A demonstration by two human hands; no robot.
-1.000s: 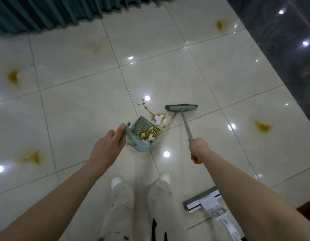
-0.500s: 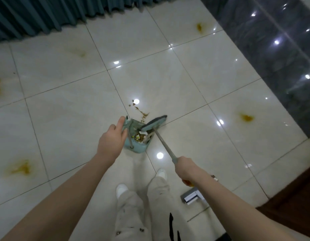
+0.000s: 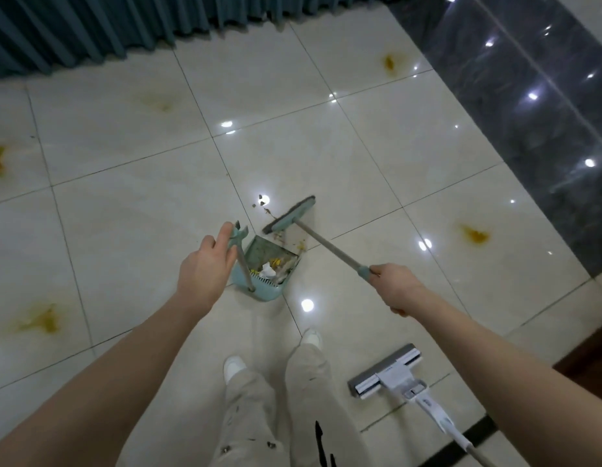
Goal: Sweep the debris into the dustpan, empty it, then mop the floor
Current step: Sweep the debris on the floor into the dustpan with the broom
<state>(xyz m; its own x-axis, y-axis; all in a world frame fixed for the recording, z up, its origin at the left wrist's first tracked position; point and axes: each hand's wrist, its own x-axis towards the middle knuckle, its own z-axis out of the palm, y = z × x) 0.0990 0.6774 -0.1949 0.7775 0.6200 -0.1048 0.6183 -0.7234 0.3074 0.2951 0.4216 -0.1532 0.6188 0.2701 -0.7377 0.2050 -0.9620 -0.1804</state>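
Left hand (image 3: 205, 264) pinches the upright handle of the dustpan (image 3: 269, 264) on the floor, right hand (image 3: 394, 284) grips the broom (image 3: 289, 214) beside crumbs (image 3: 264, 207) at its lip; a hard sweep could shove the lightly held dustpan, spilling its load.
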